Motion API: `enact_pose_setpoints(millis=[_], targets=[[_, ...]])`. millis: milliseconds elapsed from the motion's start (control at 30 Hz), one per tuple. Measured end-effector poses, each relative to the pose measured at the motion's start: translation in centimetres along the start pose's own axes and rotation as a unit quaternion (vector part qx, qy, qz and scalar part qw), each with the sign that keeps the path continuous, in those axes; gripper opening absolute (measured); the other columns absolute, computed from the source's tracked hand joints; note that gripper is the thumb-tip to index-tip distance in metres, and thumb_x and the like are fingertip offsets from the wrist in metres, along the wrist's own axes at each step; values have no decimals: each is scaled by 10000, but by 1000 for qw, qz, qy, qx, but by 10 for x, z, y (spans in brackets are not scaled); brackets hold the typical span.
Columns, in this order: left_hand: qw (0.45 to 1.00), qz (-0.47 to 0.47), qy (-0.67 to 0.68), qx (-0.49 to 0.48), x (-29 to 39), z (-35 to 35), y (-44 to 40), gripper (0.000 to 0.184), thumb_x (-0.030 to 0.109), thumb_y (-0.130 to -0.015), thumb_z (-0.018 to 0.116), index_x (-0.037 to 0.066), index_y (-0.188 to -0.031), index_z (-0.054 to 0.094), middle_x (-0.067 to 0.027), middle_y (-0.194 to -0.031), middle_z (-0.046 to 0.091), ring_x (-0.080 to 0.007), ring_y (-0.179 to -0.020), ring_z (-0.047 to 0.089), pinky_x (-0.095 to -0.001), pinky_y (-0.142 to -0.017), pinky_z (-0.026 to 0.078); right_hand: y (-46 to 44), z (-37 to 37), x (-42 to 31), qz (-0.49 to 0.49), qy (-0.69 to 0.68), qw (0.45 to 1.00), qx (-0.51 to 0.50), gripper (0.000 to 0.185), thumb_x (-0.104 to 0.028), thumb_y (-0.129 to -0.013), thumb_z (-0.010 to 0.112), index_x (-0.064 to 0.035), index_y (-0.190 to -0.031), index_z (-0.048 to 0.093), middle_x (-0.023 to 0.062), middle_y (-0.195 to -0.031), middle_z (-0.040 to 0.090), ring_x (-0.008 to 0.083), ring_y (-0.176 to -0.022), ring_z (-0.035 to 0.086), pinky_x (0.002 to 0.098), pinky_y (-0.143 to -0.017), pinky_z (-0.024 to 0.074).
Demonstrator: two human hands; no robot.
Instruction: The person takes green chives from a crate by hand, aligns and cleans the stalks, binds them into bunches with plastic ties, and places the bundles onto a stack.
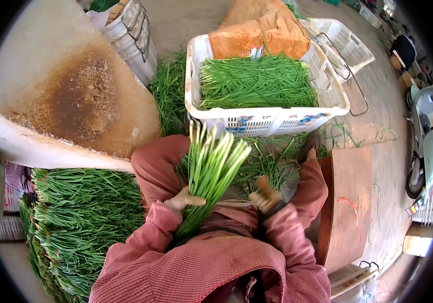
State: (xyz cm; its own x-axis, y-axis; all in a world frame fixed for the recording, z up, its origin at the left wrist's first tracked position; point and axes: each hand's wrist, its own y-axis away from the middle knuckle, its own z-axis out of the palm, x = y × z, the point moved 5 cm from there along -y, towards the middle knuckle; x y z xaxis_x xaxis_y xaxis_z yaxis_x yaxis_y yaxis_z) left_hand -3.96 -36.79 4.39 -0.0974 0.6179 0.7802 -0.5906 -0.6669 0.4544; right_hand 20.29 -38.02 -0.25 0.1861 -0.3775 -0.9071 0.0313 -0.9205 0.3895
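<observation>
My left hand (pixel 185 200), in a pale glove, is closed around a bunch of garlic chives (pixel 211 164). The pale stem ends point up and away from me, and the green leaves hang down over my lap. My right hand (pixel 267 196), also gloved, is above my right thigh, to the right of the bunch and apart from it. Motion smears its fingers, and I cannot make out whether they hold anything. Ahead of both hands, a white plastic crate (pixel 269 115) contains a thick layer of loose chives (pixel 259 83).
Tied chive bundles (pixel 88 222) are stacked at my left, below a stained pale slab (pixel 40 86). Loose chives (pixel 272 164) litter the floor between my legs. A brown board (pixel 350 202) stands at my right. An orange sack (pixel 262 25) drapes over the crate's far side; a scooter (pixel 426 121) stands far right.
</observation>
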Motion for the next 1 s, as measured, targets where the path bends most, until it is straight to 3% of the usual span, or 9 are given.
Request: enact_pose_setpoints(millis=[33,133,267,400,500,667,733,867,1000], targets=[[999,30,4,37,17,2,-7,607,100,-641,651,44,-1190,399,-78,-1068,513,-194,-980,485,-307,-840,384,10,36,-10,20,-227,970,-87,757,-194,-752,616,-27,-1313,136,167,-1299,283,247,-1157,339,296,-932,320],[987,103,31,122,53,19,-41,510,-28,-677,595,43,-1153,426,-97,-1060,516,-196,-914,524,-295,-734,456,-12,68,-113,-187,-376,893,-160,645,-118,-769,592,-17,-1287,221,152,-1224,371,183,-1063,421,279,-841,394],[898,323,208,214,85,68,-82,321,-63,-732,546,66,-1024,502,-43,-912,560,-154,-786,547,-267,-683,472,-51,43,-180,-209,-141,964,88,488,-12,-752,572,16,-1192,364,102,-1010,541,163,-873,512,248,-785,416],[865,314,380,98,107,79,-111,381,-17,-761,534,134,-1094,428,-104,-1020,527,-249,-883,541,-371,-748,476,-61,24,-246,-360,188,910,82,604,-49,-677,629,6,-1212,355,182,-1048,532,250,-937,533,310,-816,410],[826,346,441,65,126,52,-105,325,0,-746,550,55,-1045,435,-87,-948,549,-222,-864,553,-368,-757,476,-49,58,-308,-278,432,858,8,677,-182,-657,658,-29,-1233,337,234,-1071,497,347,-987,487,356,-853,384],[756,428,495,-2,170,-59,-55,327,159,-792,515,13,-1070,425,-123,-985,538,-172,-862,552,-314,-772,471,-73,173,-352,-395,473,774,-145,932,-471,-591,675,42,-1247,257,238,-1165,422,331,-1089,413,357,-915,330],[727,440,513,-120,202,-41,-9,413,211,-810,495,-13,-1133,369,-183,-1030,508,-214,-874,558,-337,-799,470,-58,200,-361,-369,568,728,-105,971,-460,-568,692,41,-1258,228,210,-1219,378,309,-1136,366,373,-940,301],[743,383,540,-102,180,-31,-21,528,310,-775,523,72,-1213,345,-133,-1193,419,-290,-1078,425,-427,-896,384,-60,171,-341,-382,602,700,-20,1026,-280,-495,762,-1,-1285,170,166,-1277,315,309,-1156,339,384,-945,299],[788,330,503,-132,179,44,-31,512,231,-772,547,60,-1209,342,-127,-1172,430,-309,-1030,468,-421,-721,508,-26,87,-323,-290,542,789,1,1066,-238,-489,761,53,-1277,106,213,-1261,306,349,-1115,372,345,-923,335]])
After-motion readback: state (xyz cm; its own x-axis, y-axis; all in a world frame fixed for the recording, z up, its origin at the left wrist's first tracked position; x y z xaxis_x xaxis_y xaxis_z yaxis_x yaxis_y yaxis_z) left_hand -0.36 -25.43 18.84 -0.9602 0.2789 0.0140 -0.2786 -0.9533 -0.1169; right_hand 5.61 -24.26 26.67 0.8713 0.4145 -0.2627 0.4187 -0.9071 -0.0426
